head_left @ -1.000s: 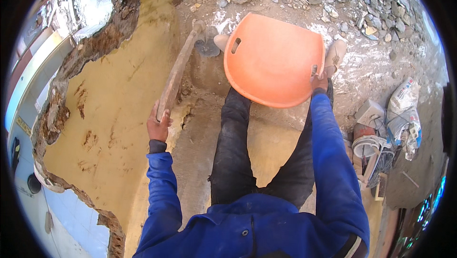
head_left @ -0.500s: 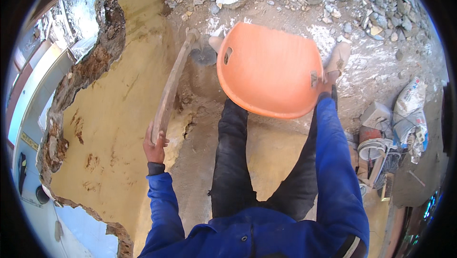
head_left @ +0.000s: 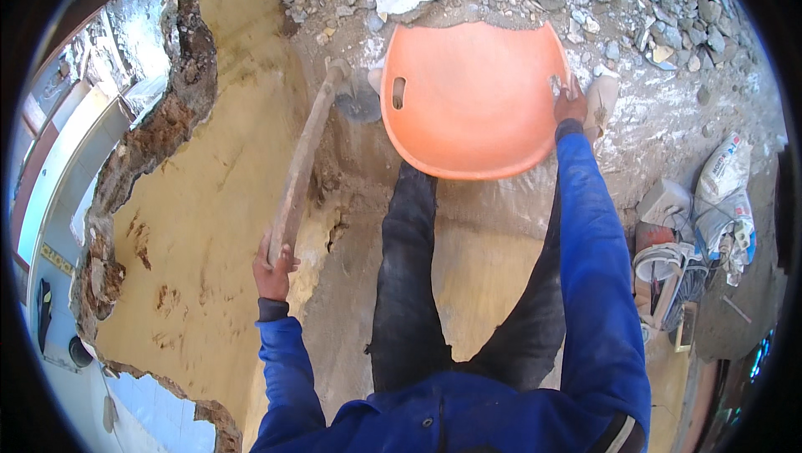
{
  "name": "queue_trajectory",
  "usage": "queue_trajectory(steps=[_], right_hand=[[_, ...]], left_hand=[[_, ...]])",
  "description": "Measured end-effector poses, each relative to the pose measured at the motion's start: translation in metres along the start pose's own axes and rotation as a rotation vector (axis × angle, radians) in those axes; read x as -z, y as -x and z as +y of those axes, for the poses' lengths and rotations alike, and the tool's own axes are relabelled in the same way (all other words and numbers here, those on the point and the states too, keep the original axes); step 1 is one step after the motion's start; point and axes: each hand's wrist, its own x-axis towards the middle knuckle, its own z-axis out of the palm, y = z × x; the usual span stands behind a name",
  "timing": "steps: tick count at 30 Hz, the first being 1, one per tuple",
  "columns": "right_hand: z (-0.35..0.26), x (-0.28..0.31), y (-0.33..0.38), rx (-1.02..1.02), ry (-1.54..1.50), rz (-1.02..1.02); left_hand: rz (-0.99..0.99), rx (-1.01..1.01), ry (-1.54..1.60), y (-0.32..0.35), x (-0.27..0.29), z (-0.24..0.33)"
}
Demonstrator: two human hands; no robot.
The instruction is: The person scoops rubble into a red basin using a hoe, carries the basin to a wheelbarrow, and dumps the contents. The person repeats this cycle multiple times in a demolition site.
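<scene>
My left hand [head_left: 274, 273] is wrapped round the lower end of the wooden handle of a hoe [head_left: 302, 161]. The hoe slants up and away, and its dark, rounded metal blade rests by the ground left of an orange plastic pan [head_left: 472, 102]. This pan is wide and shallow, with a slot in each side. At its right rim my right hand [head_left: 571, 106] grips the edge by the slot, some fingers hidden. Nothing shows inside the pan, and its far edge lies against grey rubble. My shoes show partly on either side of it.
Broken stone rubble [head_left: 643, 10] spreads across the far side. Along the left runs a yellowish wall [head_left: 192, 227] with a jagged broken edge. On the right lie a white sack [head_left: 725, 177], a bucket [head_left: 656, 263] and other tools. My legs stand apart on dusty ground.
The orange pan has moved away from me to the rubble's edge, tilting as it went. My right hand now shows at its right rim. My left hand and the hoe have barely shifted.
</scene>
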Motion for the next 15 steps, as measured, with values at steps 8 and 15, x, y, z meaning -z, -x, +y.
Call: queue_trajectory(steps=[8,15], right_hand=[[0.003,-0.008,-0.009,-0.134,0.554,-0.218],[-0.102,-0.025,0.071,0.042,0.348,-0.343]], left_hand=[[-0.336,0.268,0.092,-0.039,0.026,-0.007],[-0.451,0.089,-0.237,-0.060,0.028,0.044]])
